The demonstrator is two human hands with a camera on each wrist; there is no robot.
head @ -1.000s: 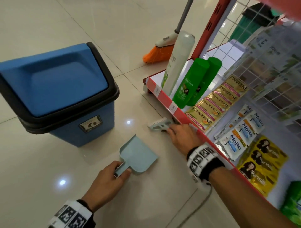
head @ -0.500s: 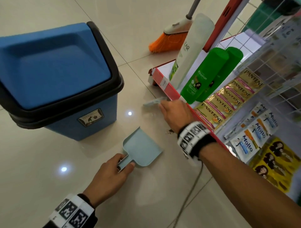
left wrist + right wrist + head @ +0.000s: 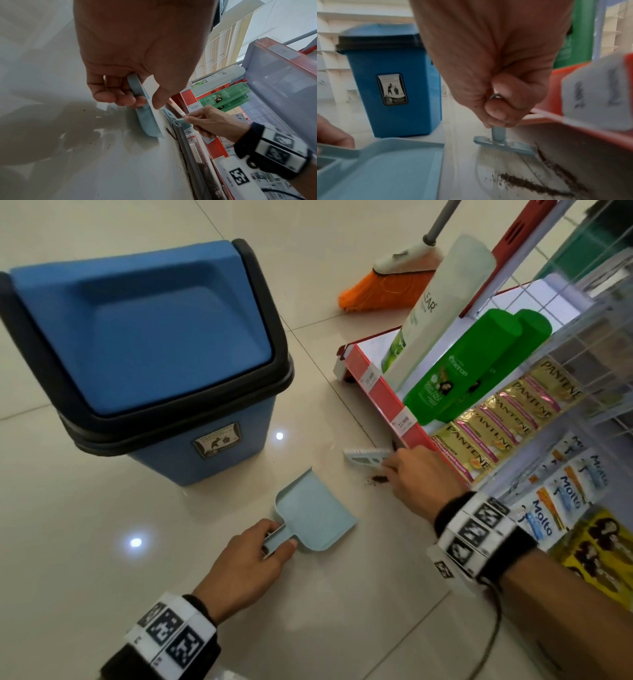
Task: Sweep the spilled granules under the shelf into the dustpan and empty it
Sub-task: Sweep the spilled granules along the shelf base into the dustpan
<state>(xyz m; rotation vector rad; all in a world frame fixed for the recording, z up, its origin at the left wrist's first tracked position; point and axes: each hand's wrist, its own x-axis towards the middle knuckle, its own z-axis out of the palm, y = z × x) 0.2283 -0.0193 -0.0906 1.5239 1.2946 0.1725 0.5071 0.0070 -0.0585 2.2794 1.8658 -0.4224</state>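
Granules (image 3: 537, 187) lie in a dark line on the floor along the shelf (image 3: 383, 392) base, just right of the dustpan (image 3: 317, 517). Expect them to be light and loose: they likely scatter under a hard stroke, so sweep gently. From the left: the blue bin (image 3: 144, 354) stands behind the dustpan. Your left hand (image 3: 243, 566) holds the dustpan handle, fingers curled round it, the pan flat on the floor. Your right hand (image 3: 421, 477) grips the brush (image 3: 503, 145) by its handle, fingers closed tight, bristles on the floor.

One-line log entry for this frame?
step: sweeping | left hand: holds dustpan | right hand: grips brush | granules: on floor, none in pan
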